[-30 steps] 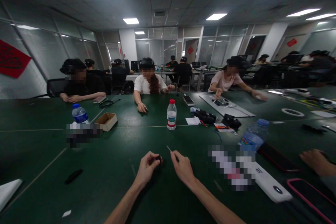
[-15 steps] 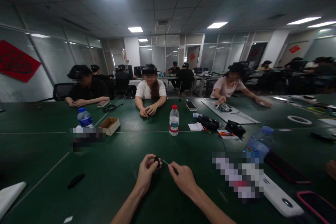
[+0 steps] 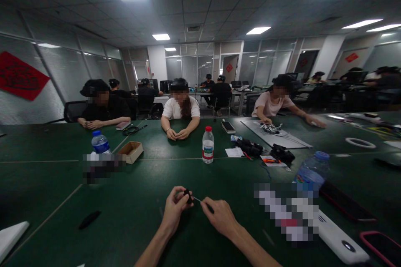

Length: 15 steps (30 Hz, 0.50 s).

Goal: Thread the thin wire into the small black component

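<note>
a: thin metal pin (image 3: 197,199) swung down, tip now just beside the small black part (image 3: 188,195). both sit at 6 o'clock over the green table (image 3: 62,187).

b: grip?

a: left hand (image 3: 173,211) has a narrow pinch on the part. right hand (image 3: 221,216) has a narrow pinch on the pin's dark end. fingertips only, probably for fine control.

b: why so low?

a: likely steadiness, hands just above the table. water bottle (image 3: 208,146) stands at 12 o'clock, white phone case (image 3: 340,242) at 4, both clear of the hands.
</note>
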### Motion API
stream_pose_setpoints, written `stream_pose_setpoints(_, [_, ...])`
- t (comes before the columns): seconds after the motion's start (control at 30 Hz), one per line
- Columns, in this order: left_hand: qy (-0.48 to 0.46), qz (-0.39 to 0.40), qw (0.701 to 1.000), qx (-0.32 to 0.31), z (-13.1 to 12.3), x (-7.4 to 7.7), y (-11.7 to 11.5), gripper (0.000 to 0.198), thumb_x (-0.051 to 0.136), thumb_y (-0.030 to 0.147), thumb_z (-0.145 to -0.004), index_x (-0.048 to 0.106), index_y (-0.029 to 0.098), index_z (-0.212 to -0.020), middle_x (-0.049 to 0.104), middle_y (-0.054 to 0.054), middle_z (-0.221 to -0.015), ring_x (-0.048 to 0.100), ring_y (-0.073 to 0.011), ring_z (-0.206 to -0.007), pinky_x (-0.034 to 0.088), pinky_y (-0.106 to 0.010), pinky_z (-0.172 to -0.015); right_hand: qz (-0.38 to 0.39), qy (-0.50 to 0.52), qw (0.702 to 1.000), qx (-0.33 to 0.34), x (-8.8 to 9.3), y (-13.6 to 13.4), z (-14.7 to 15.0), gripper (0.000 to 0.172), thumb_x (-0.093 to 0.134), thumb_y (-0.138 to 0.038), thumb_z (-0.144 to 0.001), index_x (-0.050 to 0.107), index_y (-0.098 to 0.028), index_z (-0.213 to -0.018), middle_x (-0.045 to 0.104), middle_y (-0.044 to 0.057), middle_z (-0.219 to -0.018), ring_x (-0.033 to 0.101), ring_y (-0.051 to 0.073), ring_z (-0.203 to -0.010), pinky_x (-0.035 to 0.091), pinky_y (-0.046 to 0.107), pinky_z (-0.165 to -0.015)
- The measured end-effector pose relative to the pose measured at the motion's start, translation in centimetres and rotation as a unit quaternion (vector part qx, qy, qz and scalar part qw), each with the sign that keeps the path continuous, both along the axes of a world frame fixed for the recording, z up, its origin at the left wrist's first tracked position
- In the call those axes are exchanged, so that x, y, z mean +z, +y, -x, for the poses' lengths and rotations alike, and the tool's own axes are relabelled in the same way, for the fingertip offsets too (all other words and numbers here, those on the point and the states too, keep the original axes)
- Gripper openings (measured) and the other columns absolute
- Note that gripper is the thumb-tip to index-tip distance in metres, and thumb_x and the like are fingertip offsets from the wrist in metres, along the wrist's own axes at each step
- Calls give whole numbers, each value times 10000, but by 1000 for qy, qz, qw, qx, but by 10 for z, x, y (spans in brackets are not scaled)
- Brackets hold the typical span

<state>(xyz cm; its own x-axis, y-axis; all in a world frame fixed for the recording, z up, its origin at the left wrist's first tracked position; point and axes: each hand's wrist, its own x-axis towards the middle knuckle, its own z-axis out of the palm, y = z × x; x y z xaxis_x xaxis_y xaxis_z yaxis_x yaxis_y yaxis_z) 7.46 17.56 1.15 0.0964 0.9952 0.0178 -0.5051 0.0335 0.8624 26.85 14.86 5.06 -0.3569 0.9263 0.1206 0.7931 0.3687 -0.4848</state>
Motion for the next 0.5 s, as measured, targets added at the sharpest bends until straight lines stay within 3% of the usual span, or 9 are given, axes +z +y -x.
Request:
stream_pose_setpoints(0.2, [-5,10,1000,7,1,-3,1,507,825,333,-673,534,186,-1061,713,-102,-941,708,-229,-829,571,-342,-730,-24,-30,999,18,-1,2,-3,389,312,-434,-993,644,-242,-933,676,5,-761,635,148,-671,417,237,-653])
stream_pose_setpoints(0.5, [-17,13,1000,3,4,-5,6,445,820,328,-675,632,149,-1036,715,-111,-946,704,-213,-810,546,-323,-765,-5,-13,1000,21,4,1,-3,400,308,-443,-991,654,-243,-960,674,3,-765,628,146,-663,425,247,-679])
